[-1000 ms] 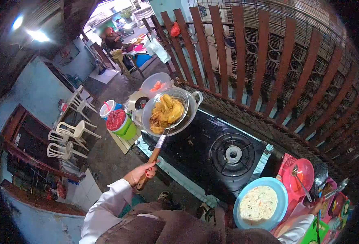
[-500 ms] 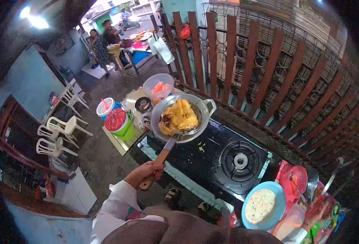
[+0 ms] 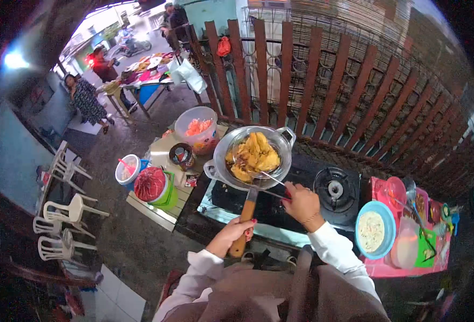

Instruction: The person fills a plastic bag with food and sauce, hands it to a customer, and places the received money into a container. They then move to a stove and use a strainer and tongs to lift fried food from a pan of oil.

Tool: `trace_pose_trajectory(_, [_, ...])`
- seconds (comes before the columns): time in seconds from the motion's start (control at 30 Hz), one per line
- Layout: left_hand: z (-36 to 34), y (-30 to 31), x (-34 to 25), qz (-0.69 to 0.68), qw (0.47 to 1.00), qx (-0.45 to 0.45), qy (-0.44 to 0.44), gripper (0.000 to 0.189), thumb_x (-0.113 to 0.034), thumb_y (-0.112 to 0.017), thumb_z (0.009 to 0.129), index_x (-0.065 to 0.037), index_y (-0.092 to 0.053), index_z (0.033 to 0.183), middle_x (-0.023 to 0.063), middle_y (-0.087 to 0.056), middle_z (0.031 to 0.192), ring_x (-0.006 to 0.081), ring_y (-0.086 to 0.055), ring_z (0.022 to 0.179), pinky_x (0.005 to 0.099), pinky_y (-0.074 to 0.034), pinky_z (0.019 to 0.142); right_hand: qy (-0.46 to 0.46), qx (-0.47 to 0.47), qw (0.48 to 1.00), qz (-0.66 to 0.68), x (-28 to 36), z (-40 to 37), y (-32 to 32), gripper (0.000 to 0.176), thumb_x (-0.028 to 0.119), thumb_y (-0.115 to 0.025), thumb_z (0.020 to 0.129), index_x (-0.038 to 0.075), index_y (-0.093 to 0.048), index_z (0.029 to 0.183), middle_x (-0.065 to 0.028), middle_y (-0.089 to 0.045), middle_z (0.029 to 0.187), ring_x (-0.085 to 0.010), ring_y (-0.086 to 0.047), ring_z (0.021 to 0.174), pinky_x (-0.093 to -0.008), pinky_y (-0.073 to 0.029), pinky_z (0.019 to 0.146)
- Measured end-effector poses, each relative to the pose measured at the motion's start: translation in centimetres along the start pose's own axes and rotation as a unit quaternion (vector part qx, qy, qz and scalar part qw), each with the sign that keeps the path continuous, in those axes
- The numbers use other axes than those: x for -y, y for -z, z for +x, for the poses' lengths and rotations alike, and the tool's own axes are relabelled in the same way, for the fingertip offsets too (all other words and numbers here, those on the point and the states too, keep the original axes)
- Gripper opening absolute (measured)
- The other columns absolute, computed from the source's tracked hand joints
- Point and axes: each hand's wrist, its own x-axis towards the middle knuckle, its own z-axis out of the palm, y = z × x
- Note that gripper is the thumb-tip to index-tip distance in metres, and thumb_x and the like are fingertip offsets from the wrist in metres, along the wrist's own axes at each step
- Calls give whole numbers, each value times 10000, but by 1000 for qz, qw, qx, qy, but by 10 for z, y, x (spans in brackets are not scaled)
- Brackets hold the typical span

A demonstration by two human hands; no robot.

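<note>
My left hand (image 3: 236, 235) is wrapped round the wooden handle of a skimmer (image 3: 245, 222). Its metal neck runs over the rim of a wide silver frying pan (image 3: 222, 174), and its head is mostly hidden by golden-brown fried pieces (image 3: 256, 153). From the right, my right hand (image 3: 302, 204) grips metal tongs (image 3: 272, 178), whose arms are apart. One arm reaches to the lower edge of the fried pieces; the other lies near the skimmer's neck. The pan sits on the left side of a black stove (image 3: 307, 177).
A bare burner (image 3: 334, 189) is right of the pan. Further right, a blue basin of pale batter (image 3: 371, 232) stands on a pink-covered table (image 3: 379, 267). Left are a green bucket (image 3: 168, 197), a dark jar (image 3: 181, 155) and a clear tub (image 3: 197, 129). A wooden fence (image 3: 312, 80) runs behind; people stand far left.
My right hand has come from the table on the right to the pan, bringing the tongs to the fried pieces. My left hand keeps hold of the skimmer. The view has shifted.
</note>
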Motion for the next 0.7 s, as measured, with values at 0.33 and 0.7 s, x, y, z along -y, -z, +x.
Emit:
trace_pose_trajectory(0.33, [-6, 29, -10, 23, 998, 61, -21, 229, -203, -618, 863, -67, -503, 720, 0, -477, 568, 128, -483, 481, 285, -414, 474, -93, -70, 988, -104, 29, 24, -34, 314, 230, -682, 703, 100, -577, 969, -118, -593, 766, -305, -629, 666, -404, -514, 588])
trace_pose_trajectory(0.7, [-6, 37, -7, 62, 996, 55, -25, 168, -168, -592, 872, -62, -506, 774, 8, -489, 588, 130, -488, 492, 288, -424, 480, -108, -20, 990, -84, 51, 23, -43, 405, 304, -704, 693, 84, -559, 1000, -138, -611, 802, -318, -636, 704, -422, -515, 606])
